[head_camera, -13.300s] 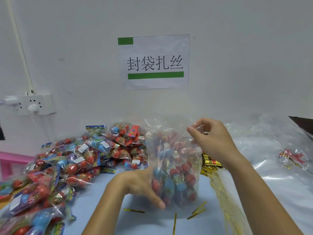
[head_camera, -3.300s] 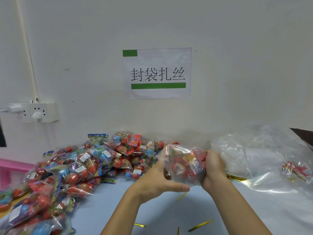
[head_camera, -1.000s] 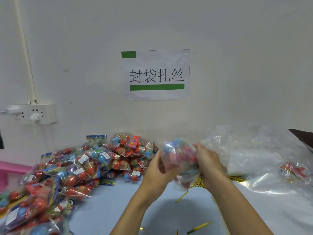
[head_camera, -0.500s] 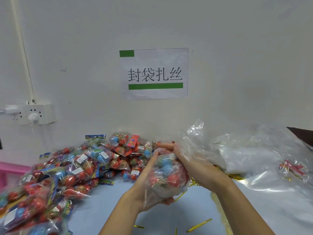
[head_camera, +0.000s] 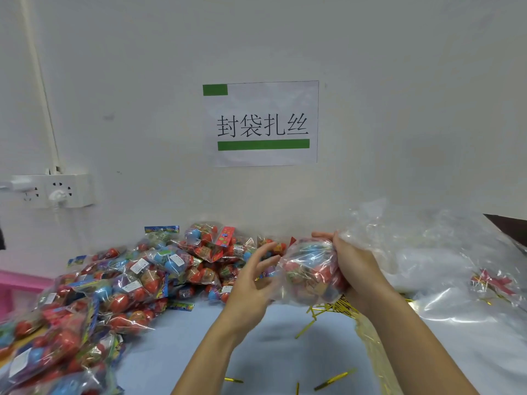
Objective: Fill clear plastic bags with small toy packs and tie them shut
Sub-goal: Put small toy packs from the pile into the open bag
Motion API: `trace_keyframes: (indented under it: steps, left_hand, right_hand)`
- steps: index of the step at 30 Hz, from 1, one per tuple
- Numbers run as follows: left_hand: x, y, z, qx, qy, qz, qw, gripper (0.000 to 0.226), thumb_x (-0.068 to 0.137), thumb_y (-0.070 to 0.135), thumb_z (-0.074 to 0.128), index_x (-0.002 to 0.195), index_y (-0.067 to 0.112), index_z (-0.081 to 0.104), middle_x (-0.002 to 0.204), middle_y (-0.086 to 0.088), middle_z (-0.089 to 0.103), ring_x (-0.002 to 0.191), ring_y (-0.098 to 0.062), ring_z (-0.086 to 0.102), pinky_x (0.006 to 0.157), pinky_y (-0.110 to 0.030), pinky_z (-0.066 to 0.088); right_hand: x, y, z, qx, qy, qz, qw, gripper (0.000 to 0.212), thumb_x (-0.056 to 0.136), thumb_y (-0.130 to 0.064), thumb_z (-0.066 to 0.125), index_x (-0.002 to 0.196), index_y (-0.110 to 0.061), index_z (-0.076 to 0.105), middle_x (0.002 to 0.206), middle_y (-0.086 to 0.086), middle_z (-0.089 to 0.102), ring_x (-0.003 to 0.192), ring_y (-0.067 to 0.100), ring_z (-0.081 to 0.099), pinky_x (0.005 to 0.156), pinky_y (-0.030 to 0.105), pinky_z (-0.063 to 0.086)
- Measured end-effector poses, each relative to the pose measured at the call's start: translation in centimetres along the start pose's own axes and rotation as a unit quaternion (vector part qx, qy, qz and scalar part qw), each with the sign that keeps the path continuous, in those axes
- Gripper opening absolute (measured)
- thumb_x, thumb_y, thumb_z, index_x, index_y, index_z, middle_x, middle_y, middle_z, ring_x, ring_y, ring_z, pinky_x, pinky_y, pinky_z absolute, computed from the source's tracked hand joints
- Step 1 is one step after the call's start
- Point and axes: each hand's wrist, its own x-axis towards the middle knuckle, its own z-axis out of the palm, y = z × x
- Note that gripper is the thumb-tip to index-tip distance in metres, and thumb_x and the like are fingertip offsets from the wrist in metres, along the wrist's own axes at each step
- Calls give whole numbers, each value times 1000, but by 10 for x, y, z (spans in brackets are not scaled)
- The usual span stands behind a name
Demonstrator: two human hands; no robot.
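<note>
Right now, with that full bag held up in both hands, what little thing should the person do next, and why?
Probably pick up a gold twist tie with the left hand. The right hand grips the filled bag at its gathered neck, no tie shows on it, and the left hand's fingers are relaxed beside the bag. Loose ties lie on the table just below.

Two bare forearms, no sleeves
</note>
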Motion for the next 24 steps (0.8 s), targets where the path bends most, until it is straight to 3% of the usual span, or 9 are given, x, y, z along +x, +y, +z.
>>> trace_keyframes:
  steps: [2, 4, 7, 10, 13, 18, 20, 24]
  left_hand:
    - [-2, -3, 3, 12, -93, 30, 995, 92, 72, 4, 84, 141, 47, 41, 145, 11, 50, 128, -14, 56, 98, -41, 53]
    - [-3, -1, 13, -2, -134, 44, 990, 107, 63, -3, 88, 143, 46, 36, 146, 12, 48, 133, -17, 51, 104, -44, 49]
    - [-4, 1, 22, -15, -98, 52, 994, 101, 58, -4, 90, 138, 37, 43, 141, 0, 53, 130, -24, 53, 102, -51, 49]
    - [-5, 3, 15, -7, -77, 44, 996, 78, 60, 10, 93, 124, 36, 55, 120, 1, 68, 114, -20, 65, 86, -33, 57]
    - [-9, 6, 9, -4, -81, 19, 997, 63, 65, 28, 92, 121, 24, 62, 112, -3, 73, 108, -21, 69, 84, -26, 55]
    - [-10, 8, 5, -59, -74, -29, 995, 76, 67, 53, 80, 127, 12, 59, 122, -15, 68, 115, -37, 63, 95, -51, 53]
    - [-11, 9, 5, -100, -77, -65, 990, 85, 60, 65, 82, 127, 17, 61, 127, -14, 66, 116, -36, 63, 93, -48, 54]
    - [-12, 8, 3, -167, -80, -117, 976, 77, 62, 69, 80, 124, 24, 69, 132, -12, 65, 119, -32, 62, 92, -44, 54]
  right_hand:
    - [0, 0, 2, 10, 0, 13, 1000, 37, 102, -21, 47, 86, -20, 80, 88, 5, 79, 77, 20, 75, 70, 33, 58]
    - [-1, -1, 4, 14, -6, 20, 1000, 37, 102, -19, 48, 84, -18, 80, 86, 7, 79, 76, 21, 75, 73, 36, 60]
    - [-3, -3, 6, 23, -18, 32, 999, 39, 102, -18, 48, 80, -16, 81, 90, 12, 78, 83, 28, 74, 85, 45, 59]
    - [-8, -8, 8, 9, -24, 36, 999, 39, 103, -19, 46, 85, -16, 80, 97, 15, 77, 91, 32, 72, 89, 49, 58]
    - [-10, -9, 6, -14, -47, 33, 998, 37, 104, -22, 47, 92, -13, 80, 95, 13, 78, 87, 28, 74, 78, 40, 59]
    - [-12, -8, -1, -17, -110, 41, 993, 41, 103, -37, 51, 99, -2, 72, 106, 19, 75, 99, 30, 73, 96, 45, 54]
    - [-14, -9, -2, -14, -165, 42, 985, 48, 104, -42, 47, 105, 0, 72, 106, 18, 75, 100, 29, 73, 97, 44, 53]
    - [-16, -8, -3, -60, -255, 29, 965, 65, 90, -61, 47, 122, -9, 69, 117, 12, 74, 111, 26, 70, 107, 43, 47]
